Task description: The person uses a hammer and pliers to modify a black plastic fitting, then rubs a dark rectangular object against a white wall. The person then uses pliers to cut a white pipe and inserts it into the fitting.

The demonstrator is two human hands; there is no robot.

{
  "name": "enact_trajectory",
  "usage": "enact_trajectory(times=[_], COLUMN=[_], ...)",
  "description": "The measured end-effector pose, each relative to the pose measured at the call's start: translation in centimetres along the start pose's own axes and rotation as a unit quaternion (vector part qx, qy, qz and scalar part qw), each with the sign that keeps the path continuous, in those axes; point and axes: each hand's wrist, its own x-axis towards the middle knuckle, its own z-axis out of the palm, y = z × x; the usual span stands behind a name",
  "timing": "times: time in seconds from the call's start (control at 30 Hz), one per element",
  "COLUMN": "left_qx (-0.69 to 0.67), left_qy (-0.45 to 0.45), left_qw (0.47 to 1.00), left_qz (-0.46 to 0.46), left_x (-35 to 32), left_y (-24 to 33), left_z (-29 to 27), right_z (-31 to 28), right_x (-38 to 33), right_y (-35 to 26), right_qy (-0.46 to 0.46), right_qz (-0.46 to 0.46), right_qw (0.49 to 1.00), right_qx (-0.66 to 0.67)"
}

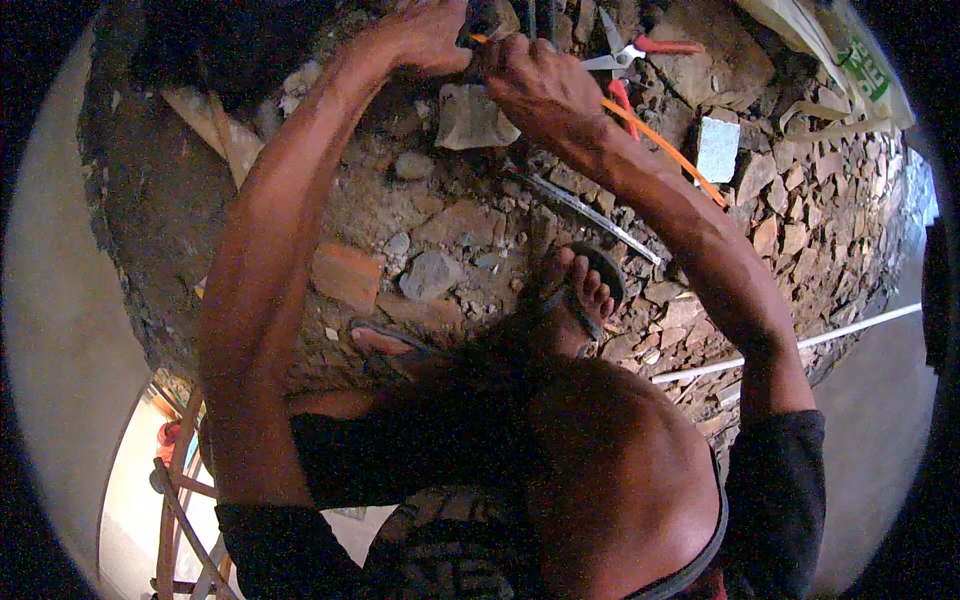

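At the top edge my left hand (432,40) is bent inward with its fingers curled. Whatever it grips is hidden by the hand and the edge of the picture. Close beside it, my right hand (540,85) is closed in a fist around a thin orange cable (665,148). One short piece of the cable shows between the hands, and the longer part trails past my right wrist. Just right of that hand lies a pair of red-handled cutting shears (622,58), blades apart. A squarish stone block (475,117) sits below the hands.
Broken stones (790,205) cover the ground on the right. A grey metal strip (590,212) lies near my sandalled foot (582,285). A red brick piece (346,276), a white pipe (790,345), a light-blue block (717,150) and a plastic sack (865,75) lie around.
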Motion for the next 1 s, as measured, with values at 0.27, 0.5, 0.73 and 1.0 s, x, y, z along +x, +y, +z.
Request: enact_trajectory(times=[0.27, 0.5, 0.73, 1.0], left_qx=[0.000, 0.073, 0.008, 0.011], left_qy=[0.020, 0.254, 0.114, -0.012], left_qw=[1.000, 0.952, 0.991, 1.000], left_qz=[0.004, 0.153, 0.071, 0.009], left_x=[0.7, 5.6, 2.1, 0.0], left_y=[-0.5, -5.8, -1.1, -0.1], left_z=[0.8, 5.6, 1.7, 0.3], right_z=[0.4, 0.5, -0.1, 1.1], right_x=[-0.8, 0.4, 0.4, 0.1], right_y=[0.0, 0.3, 0.4, -0.7], right_qy=[-0.034, -0.079, -0.050, -0.085], right_qz=[0.027, 0.004, -0.022, 0.063], right_qw=[0.999, 0.994, 0.997, 0.993], right_qx=[0.031, 0.072, 0.060, 0.049])
